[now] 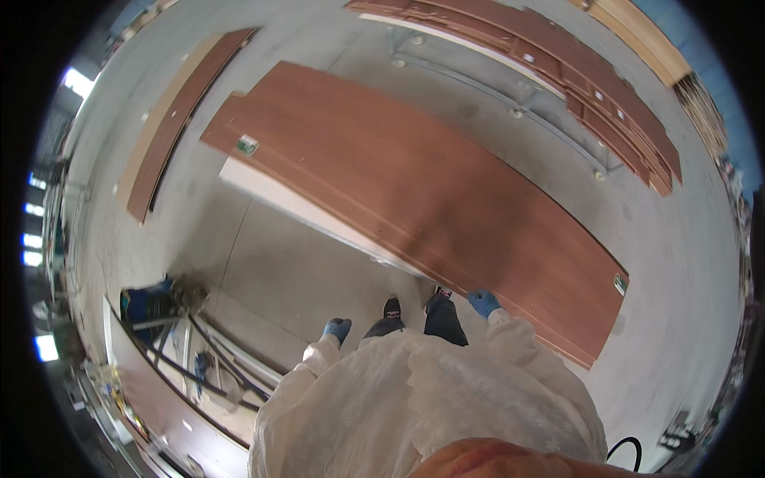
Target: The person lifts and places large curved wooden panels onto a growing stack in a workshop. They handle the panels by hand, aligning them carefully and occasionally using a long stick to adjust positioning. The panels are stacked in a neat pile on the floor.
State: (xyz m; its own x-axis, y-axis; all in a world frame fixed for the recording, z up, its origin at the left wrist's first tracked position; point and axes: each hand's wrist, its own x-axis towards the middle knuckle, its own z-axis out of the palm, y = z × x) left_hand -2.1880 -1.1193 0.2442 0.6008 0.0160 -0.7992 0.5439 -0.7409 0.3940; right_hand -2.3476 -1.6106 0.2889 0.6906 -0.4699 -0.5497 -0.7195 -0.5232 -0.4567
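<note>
A large reddish-brown wooden door panel [414, 191] lies flat on a stack in front of me, over a white panel [303, 209]. My right hand [483, 302], in a blue glove, rests on the near edge of the brown panel, fingers curled on it. My left hand [338, 327], also blue-gloved, hangs free beside my legs, fingers loosely curled, holding nothing. I wear a white coverall; my dark shoes [391, 307] show on the grey floor between the hands.
More brown panels [574, 72] are stacked at the back right, and two long boards [171, 119] lie at the back left. A metal frame with a panel [171, 382] stands at the lower left beside a blue object [147, 304]. Metal rails [510, 103] run across the concrete floor.
</note>
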